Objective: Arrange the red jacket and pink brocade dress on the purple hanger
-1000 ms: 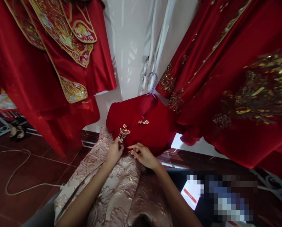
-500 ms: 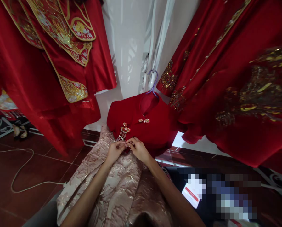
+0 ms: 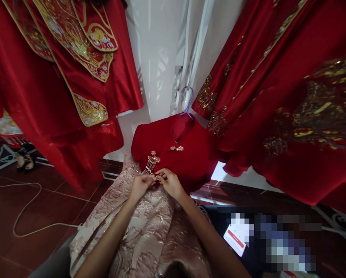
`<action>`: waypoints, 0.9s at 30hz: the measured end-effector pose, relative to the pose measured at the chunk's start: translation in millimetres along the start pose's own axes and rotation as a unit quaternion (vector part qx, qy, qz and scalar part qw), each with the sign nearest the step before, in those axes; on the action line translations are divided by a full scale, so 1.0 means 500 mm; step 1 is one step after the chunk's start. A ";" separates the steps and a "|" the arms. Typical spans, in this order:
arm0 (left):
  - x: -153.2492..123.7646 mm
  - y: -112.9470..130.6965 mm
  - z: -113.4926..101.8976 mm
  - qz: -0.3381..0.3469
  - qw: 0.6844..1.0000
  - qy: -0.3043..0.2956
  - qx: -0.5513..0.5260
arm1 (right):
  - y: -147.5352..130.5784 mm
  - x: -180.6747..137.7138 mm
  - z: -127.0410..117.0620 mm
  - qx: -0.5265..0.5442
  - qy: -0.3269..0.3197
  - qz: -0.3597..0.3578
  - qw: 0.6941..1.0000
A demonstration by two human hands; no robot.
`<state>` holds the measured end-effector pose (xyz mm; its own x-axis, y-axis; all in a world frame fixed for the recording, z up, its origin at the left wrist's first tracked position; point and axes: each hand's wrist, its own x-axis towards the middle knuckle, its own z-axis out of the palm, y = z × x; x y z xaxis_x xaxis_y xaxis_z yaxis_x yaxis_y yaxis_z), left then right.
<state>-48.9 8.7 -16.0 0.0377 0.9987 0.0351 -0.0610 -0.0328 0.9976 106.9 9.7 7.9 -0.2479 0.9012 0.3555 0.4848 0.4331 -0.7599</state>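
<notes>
A red short garment (image 3: 196,162) with a collar hangs on a purple hanger (image 3: 188,101) in front of me. A beaded fastener (image 3: 177,148) sits below its neck opening, and a jewelled brooch with bead tassels (image 3: 151,164) is on its left side. Just below the brooch, at the garment's edge, my left hand (image 3: 140,186) and my right hand (image 3: 172,184) meet fingertip to fingertip. Both are closed in a pinch on a small beaded fastener (image 3: 156,178), mostly hidden by the fingers. Pink brocade fabric (image 3: 144,227) lies beneath my forearms.
Red gold-embroidered garments hang at left (image 3: 83,77) and right (image 3: 277,100). A pale cable (image 3: 25,208) curves over the tiled floor, with dark shoes (image 3: 25,160) beyond. A lit phone (image 3: 235,239) lies at lower right, beside a blurred-out area.
My fingertips have shifted slightly around the small fastener, and a little more of it shows between them. The garments stay where they were.
</notes>
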 end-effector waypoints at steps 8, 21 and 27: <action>0.007 -0.011 0.000 0.016 1.000 0.002 0.018 | 0.007 -0.001 0.007 0.021 0.025 0.003 0.999; 0.007 -0.011 -0.001 0.022 1.000 -0.005 0.008 | 0.002 0.000 0.011 0.013 0.032 0.016 0.999; 0.011 -0.015 -0.002 0.054 0.997 -0.020 0.045 | 0.005 0.002 0.020 -0.004 0.041 0.032 0.999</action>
<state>-49.3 14.4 -23.4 0.0752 0.9868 0.1432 0.0235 -0.1453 0.9891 99.5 11.4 1.1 -0.1472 0.9249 0.3507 0.5037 0.3752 -0.7781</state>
